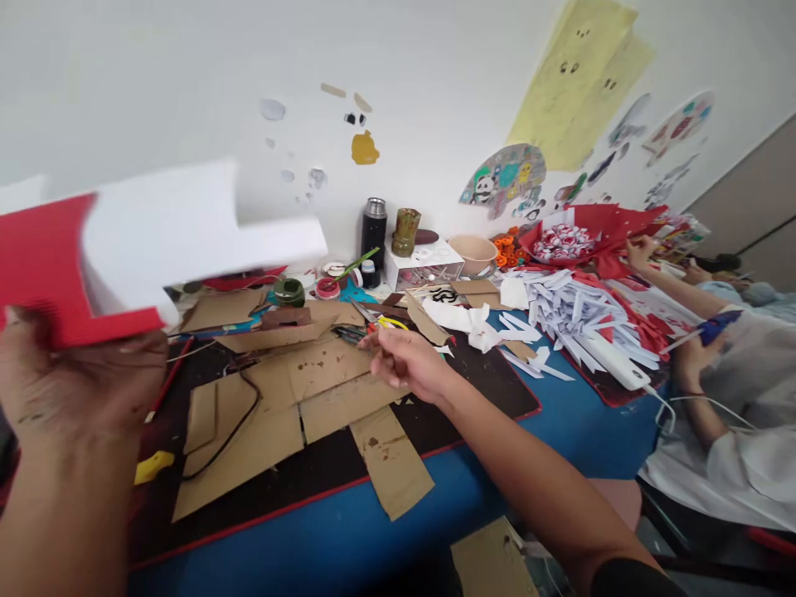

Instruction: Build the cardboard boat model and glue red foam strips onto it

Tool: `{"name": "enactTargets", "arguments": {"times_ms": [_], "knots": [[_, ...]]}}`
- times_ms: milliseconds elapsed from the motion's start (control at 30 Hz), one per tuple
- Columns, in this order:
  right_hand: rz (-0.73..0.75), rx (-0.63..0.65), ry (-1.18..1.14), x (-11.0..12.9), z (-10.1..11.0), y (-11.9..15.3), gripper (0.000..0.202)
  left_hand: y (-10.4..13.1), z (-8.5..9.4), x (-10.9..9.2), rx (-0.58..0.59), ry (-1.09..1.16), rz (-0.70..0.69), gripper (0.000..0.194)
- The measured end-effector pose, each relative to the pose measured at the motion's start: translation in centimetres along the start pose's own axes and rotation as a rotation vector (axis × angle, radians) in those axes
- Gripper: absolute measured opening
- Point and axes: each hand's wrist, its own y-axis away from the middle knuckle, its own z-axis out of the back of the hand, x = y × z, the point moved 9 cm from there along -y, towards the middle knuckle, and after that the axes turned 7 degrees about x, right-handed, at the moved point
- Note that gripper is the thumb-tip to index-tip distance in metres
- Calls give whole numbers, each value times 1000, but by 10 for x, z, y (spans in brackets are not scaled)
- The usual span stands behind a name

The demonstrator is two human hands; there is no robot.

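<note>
My left hand (80,373) is closed on sheets of red and white paper (37,257), raised at the left. The white part of the paper (162,220) sticks out to the right with a stepped edge and is slightly blurred. Over the cardboard in the middle of the table, my right hand (404,361) has its fingers half curled and apart. Scissors (366,313) and a dark-handled tool (349,334) lie right at its fingertips. A yellow curved handle (393,322) shows just behind the hand. Contact with these tools is hard to make out.
Stained cardboard (329,365) covers much of the dark mat (473,423). Behind stand paint jars (289,290), a black thermos (374,232) and a white box (423,267). White paper strips (572,311) pile up at right, beside a co-worker (740,398) holding a glue gun (715,327).
</note>
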Motion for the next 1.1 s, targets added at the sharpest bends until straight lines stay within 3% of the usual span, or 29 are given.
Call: {"name": "enactTargets", "arguments": {"times_ms": [133,233,433,633,833,1100], "knots": [[-43,-7,167,-13,-3,5,56,-4,12,7,-65,197,-7,25],[-51,-18,330,-17,-3,3,49,1,6,11,-61,214,6,23],[-62,15,700,-24,-17,5,21,7,6,14,-162,211,46,6],[-37,76,1108,-21,-38,10,16,3,10,17,-122,191,18,14],[-24,-135,1388,7,-7,7,21,6,7,22,-81,165,38,30],[-44,-309,1528,36,30,13,27,9,5,24,-130,186,47,29]]}}
